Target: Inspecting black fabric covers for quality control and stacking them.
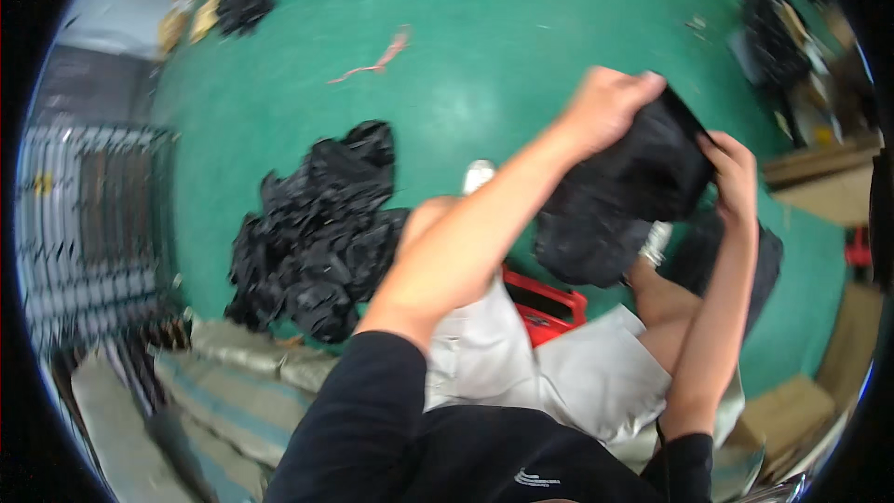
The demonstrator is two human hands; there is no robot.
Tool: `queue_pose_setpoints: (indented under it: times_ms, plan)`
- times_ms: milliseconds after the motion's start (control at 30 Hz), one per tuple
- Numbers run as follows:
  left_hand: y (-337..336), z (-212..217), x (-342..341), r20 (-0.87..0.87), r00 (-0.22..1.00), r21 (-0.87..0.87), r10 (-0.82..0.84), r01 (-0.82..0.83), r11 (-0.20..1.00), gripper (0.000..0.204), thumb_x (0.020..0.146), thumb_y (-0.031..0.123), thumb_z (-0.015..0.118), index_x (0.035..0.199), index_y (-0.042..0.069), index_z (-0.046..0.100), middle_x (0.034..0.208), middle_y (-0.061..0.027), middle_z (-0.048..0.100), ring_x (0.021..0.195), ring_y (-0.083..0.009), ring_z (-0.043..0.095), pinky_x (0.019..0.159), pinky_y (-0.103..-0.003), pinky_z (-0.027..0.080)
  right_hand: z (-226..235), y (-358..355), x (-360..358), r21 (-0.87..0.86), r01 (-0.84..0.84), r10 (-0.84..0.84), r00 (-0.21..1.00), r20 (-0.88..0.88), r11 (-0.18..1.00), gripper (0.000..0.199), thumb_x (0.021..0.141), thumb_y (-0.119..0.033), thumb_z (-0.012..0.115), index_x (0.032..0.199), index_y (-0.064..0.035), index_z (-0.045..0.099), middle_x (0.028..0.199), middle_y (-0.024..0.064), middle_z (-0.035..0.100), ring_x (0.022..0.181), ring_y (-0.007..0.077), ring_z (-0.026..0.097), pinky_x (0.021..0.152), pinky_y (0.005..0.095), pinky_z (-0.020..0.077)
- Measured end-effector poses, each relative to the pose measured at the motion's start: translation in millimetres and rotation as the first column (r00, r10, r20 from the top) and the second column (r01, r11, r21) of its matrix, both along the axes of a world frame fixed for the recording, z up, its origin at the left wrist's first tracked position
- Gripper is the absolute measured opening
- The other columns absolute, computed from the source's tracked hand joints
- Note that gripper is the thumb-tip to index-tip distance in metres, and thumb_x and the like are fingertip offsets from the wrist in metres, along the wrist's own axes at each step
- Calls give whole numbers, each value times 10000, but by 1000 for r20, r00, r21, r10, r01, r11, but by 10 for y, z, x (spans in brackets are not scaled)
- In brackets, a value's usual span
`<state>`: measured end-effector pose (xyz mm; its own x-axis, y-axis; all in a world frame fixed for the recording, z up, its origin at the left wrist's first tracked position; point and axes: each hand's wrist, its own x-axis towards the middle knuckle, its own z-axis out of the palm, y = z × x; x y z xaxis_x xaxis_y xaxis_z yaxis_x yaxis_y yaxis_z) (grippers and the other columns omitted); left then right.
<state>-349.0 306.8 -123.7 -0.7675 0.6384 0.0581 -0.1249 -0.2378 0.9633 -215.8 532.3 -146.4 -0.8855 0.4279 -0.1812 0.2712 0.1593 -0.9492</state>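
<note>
A piece of thin black cloth (643, 168) hangs stretched between my hands, out in front of my right knee. My left hand (610, 104) is closed on its far upper edge, with the thumb lying along the top. Its right edge is pinched in my right hand (734, 172). Both hands are slightly blurred. Just beneath the cloth is a dark black bundle (591, 247); where one ends and the other begins is hard to make out. More black fabric (712, 251) lies beside my right leg, partly behind my forearm.
A crumpled heap of black fabric (321, 233) lies on the green floor (466, 56) to my left. Between my legs stands a red plastic stool (549, 317). Metal racks (98, 224) and wrapped bales (233, 391) line the left; cardboard (824, 182) is at right.
</note>
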Motion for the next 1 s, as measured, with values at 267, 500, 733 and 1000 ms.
queue_pose_setpoints:
  times_ms: [267,500,733,1000]
  plan:
    - [-280,71,-271,71,984,-222,-163,175,959,361,918,331,641,896,-23,711,835,-50,699,748,-112,630,725,-265,496,226,48,190,-665,-269,160,962,-221,697,253,952,-195,595,999,43,668,964,100,704,804,148,656,738,282,515]
    - [-266,-10,-128,537,689,381,-487,317,869,400,974,285,504,1061,-74,659,1023,-168,704,897,-250,694,853,-352,548,265,-17,199,-824,-275,-23,944,-329,495,355,996,-248,513,1116,74,603,1077,173,681,940,240,684,867,371,552]
    - [-164,-71,-131,539,433,712,-723,224,665,511,1004,357,421,1172,-94,594,1178,-236,639,1084,-348,632,1000,-448,478,184,8,199,-805,-558,-58,813,-579,202,558,931,-286,576,1324,88,446,1311,244,535,1206,318,556,1046,440,435]
    - [-348,-142,-300,398,563,715,-724,304,630,655,941,331,552,1423,-62,347,1397,-266,464,1247,-385,518,1082,-501,394,507,-39,399,-522,-467,366,884,-291,714,1087,532,-101,800,1469,64,272,1454,176,417,1342,222,415,1130,338,301]
